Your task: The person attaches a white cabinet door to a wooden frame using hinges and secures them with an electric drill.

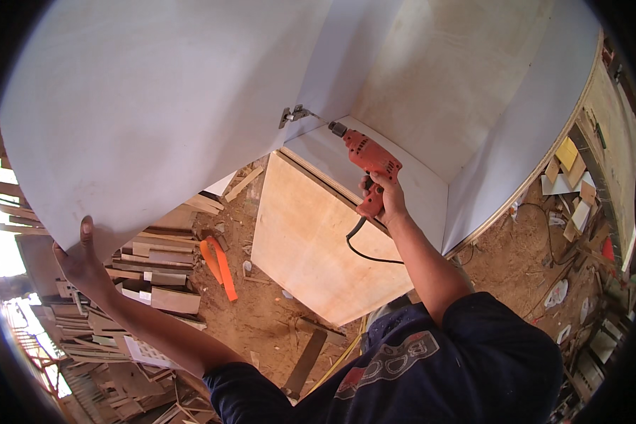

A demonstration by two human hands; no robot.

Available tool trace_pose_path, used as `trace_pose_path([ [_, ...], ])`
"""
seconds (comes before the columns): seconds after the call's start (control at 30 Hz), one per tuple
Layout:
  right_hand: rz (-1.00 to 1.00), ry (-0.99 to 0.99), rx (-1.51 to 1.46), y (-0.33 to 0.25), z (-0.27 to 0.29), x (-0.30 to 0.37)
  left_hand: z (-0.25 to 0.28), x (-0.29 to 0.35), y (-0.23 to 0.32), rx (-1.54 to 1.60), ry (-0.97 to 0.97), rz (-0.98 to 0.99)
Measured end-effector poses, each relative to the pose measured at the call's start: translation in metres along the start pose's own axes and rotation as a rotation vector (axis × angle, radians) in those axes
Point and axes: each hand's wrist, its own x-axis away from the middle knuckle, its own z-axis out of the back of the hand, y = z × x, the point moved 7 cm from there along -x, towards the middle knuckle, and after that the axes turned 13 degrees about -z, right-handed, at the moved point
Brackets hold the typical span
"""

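Note:
A red corded power drill (372, 157) is gripped in my right hand (386, 196), its long bit pointing up and left to a metal hinge (295, 115). That hinge joins a pale grey-white cabinet door (155, 106) to the inner side wall of the cabinet (336, 60). The door stands swung out to the left. At its lower outer corner, my left hand (85, 258) holds the edge, thumb on the near face and fingers behind it, mostly hidden. Whether the bit touches a screw is too small to tell.
Below the cabinet floor hangs or stands a light plywood panel (325, 240). An orange strip (220, 267) lies on the dirt floor. Stacked wood offcuts (159, 275) fill the left side. More scraps (578, 212) and a cable lie at the right. A dark board (307, 362) is near my body.

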Motion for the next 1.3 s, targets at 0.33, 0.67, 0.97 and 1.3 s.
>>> trace_pose_path([
  [0.33, -0.011, -0.008, 0.015, 0.0008, 0.0006, -0.0019, -0.0015, -0.0007, 0.0002, -0.015, -0.01, -0.003],
  [0.67, -0.019, 0.027, 0.015, 0.0006, 0.0023, -0.0007, -0.0017, -0.0004, 0.0005, -0.009, -0.012, 0.011],
  [0.97, -0.017, 0.012, -0.024, 0.0018, 0.004, -0.0033, -0.0007, 0.0001, -0.0004, 0.001, -0.008, 0.021],
  [1.3, -0.011, 0.003, 0.0, -0.0002, -0.0005, 0.0012, 0.0001, 0.0008, -0.0008, -0.023, -0.001, 0.004],
])
